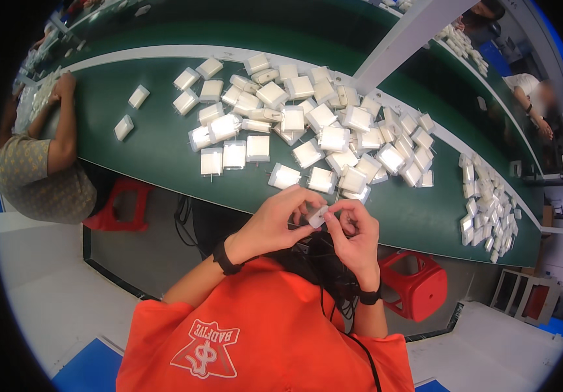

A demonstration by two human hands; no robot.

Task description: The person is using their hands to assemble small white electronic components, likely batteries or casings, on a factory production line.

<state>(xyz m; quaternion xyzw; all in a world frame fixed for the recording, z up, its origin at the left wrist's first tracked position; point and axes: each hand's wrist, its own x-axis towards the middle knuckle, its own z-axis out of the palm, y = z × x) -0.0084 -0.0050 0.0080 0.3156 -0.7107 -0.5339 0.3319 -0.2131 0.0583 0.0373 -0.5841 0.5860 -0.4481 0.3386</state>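
Observation:
Close to my body, at the near edge of the green work table (164, 157), I hold a small white charger block (319, 216) in the air. My left hand (275, 223) grips it from the left, fingers curled around its side. From the right, the thumb and fingertips of my right hand (355, 238) pinch its other edge. A small dark slot shows on the face turned up. Just beyond my hands lies a large heap of similar white blocks (292, 119), several with metal prongs sticking out and with translucent film around them.
Two loose blocks (138, 97) lie on the left. Another pile of blocks (487, 212) is at the right end. A co-worker (46, 163) sits at the left; another person (535, 98) is far right. A red stool (418, 284) stands by my right, and a pale post (396, 46) rises behind the heap.

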